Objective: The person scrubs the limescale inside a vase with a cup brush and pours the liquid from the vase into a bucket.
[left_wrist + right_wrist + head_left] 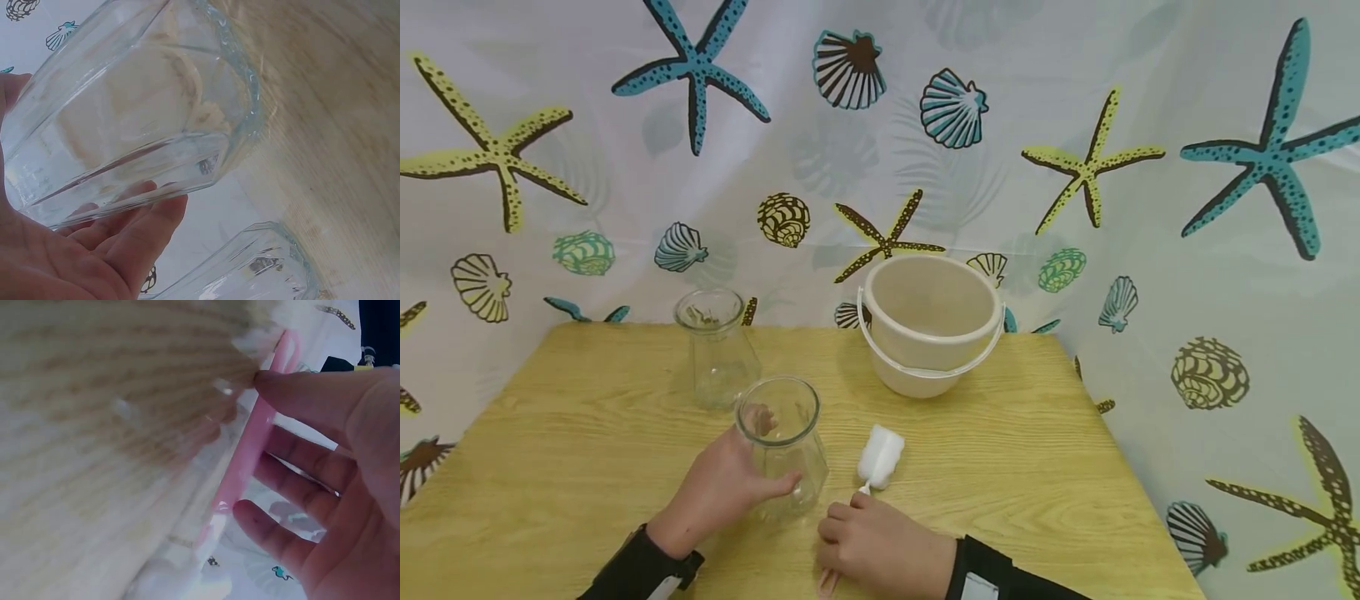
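Note:
A clear glass vase point(808, 475) with a thick round rim stands at the front of the table. My left hand point(722, 487) grips its side, thumb at the front and fingers around the back; the left wrist view shows the faceted glass point(144, 106) against the palm point(69, 256). Just right of it lies a sponge brush point(881, 456) with a white foam head. Around its pink handle point(247, 450) my right hand point(876, 542) has its fingers curled, low over the tabletop. Most of the handle is hidden from the head view.
Behind the gripped vase stands a second glass vase point(722, 371), close to my left fingers. A cream bucket point(917, 354) with its white handle hanging in front stands at the back right of the wooden table point(1022, 467). A patterned curtain point(865, 175) borders the table.

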`<state>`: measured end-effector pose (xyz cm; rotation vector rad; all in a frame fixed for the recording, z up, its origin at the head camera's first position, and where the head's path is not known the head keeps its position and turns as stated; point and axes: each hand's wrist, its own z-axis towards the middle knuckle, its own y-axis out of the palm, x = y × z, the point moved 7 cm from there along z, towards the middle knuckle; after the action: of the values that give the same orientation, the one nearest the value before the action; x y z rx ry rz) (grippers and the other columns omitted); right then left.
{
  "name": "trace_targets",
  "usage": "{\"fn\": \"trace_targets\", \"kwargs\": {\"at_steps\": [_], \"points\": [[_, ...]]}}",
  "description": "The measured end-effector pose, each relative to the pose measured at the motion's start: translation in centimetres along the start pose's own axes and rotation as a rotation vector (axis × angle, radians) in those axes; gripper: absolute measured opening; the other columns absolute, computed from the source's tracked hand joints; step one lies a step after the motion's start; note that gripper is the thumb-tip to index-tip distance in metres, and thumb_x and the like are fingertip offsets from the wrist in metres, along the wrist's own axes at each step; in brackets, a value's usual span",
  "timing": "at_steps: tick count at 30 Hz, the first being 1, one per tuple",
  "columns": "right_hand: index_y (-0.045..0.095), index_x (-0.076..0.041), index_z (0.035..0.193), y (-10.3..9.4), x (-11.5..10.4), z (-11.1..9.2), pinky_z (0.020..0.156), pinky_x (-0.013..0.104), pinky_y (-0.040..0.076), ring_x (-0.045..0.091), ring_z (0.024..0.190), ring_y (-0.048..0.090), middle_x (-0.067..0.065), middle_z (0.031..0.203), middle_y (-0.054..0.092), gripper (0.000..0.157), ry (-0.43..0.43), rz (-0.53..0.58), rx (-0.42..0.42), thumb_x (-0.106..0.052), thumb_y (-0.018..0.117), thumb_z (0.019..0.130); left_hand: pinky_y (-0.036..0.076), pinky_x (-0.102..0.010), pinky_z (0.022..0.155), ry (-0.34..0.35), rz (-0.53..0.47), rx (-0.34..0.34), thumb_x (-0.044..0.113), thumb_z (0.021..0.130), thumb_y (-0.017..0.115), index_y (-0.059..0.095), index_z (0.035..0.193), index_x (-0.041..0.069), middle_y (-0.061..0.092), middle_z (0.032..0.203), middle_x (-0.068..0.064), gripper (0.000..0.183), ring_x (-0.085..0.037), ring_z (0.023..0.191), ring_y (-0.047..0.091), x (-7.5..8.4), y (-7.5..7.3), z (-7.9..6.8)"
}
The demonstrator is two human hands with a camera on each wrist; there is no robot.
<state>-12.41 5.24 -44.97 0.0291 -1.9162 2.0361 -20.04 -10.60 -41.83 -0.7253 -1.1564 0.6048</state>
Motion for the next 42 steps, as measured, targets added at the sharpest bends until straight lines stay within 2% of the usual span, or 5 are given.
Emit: {"fn": "trace_targets", "kwargs": {"at_steps": [8,16,31,36,42], "points": [[0.060,-0.024,0.090,-3.1,2.0,-0.6,0.064,0.021,0.043,0.004,0.079,0.050,-0.014,0.084,0.061,0.011,0.017,0.010,0.119,-0.035,0.062,0.091,0.052,-0.044,0.071,-0.015,-0.022,-0.018,0.053,0.068,0.079,0.040,0.132,0.009,0.059,0.120,-0.017,0.086,-0.025,0.099,0.056,0.0,0.1,0.2],[0.063,-0.014,0.096,-11.2,5.2,-1.3,0.049,0.018,0.045,0.003,0.065,0.053,-0.011,0.077,0.065,0.008,0.034,0.021,0.436,-0.018,0.056,0.096,0.052,-0.049,0.075,-0.007,-0.037,-0.025,0.051,0.069,0.079,0.038,0.133,0.009,0.058,0.120,-0.017,0.087,-0.026,0.104,0.055,-0.2,0.1,0.2],[0.058,0.006,0.094,-25.7,9.8,-2.8,0.057,0.027,0.054,0.015,0.074,0.063,0.015,0.085,0.068,0.017,-0.024,0.384,0.981,-0.011,0.056,0.096,0.051,-0.050,0.075,-0.018,-0.021,-0.030,0.051,0.069,0.078,0.039,0.131,0.006,0.059,0.122,-0.018,0.086,-0.027,0.104,0.055,-0.3,0.2,0.3],[0.053,0.012,0.091,-27.6,10.3,-2.5,0.058,0.031,0.055,0.022,0.078,0.065,0.020,0.085,0.068,0.020,-0.028,0.444,1.123,-0.008,0.058,0.095,0.051,-0.050,0.076,-0.009,-0.035,-0.018,0.051,0.068,0.079,0.040,0.128,0.007,0.060,0.121,-0.017,0.084,-0.026,0.104,0.055,-0.2,0.0,0.3],[0.053,0.011,0.095,-27.2,10.5,-1.1,0.062,0.029,0.054,0.020,0.077,0.064,0.018,0.085,0.067,0.022,0.001,0.563,1.124,-0.011,0.057,0.096,0.049,-0.053,0.082,-0.066,-0.099,-0.035,0.054,0.066,0.079,0.038,0.134,0.018,0.057,0.125,-0.013,0.087,-0.023,0.109,0.051,-0.4,0.2,0.2]]}}
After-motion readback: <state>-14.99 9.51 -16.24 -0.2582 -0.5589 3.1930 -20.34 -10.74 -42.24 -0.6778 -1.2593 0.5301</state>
